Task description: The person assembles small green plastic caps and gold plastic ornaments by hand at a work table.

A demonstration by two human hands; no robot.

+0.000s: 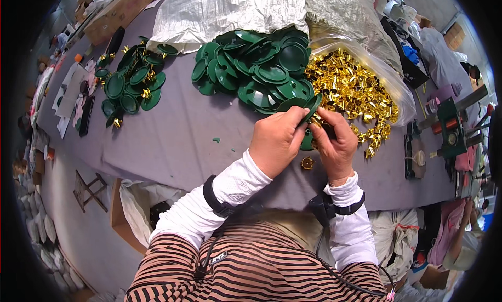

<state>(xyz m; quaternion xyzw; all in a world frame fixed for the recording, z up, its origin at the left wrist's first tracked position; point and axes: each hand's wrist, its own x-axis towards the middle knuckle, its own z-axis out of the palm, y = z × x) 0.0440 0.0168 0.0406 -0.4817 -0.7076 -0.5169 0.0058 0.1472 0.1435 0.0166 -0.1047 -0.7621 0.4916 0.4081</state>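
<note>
Both of my hands meet at the near edge of the green pile. Pinched between the fingers of my left hand (277,141) is a round green plastic disc (315,104), tilted on its edge. My right hand (335,142) has thumb and forefinger closed at the same disc, with a shiny gold metal fitting (315,120) partly hidden by the fingers. Whether the fitting sits in the disc I cannot tell. A single gold fitting (307,163) lies on the cloth just below my hands. Beyond them is a heap of green discs (256,66), and a heap of gold fittings (350,85) spills from a clear bag.
At the left lies a smaller group of green discs with gold fittings (135,82). A dark phone (87,115) and papers (67,100) are farther left. A green clamp-like metal tool (448,127) stands at the right. White woven sacks (230,12) cover the far side of the grey cloth-covered table (172,140).
</note>
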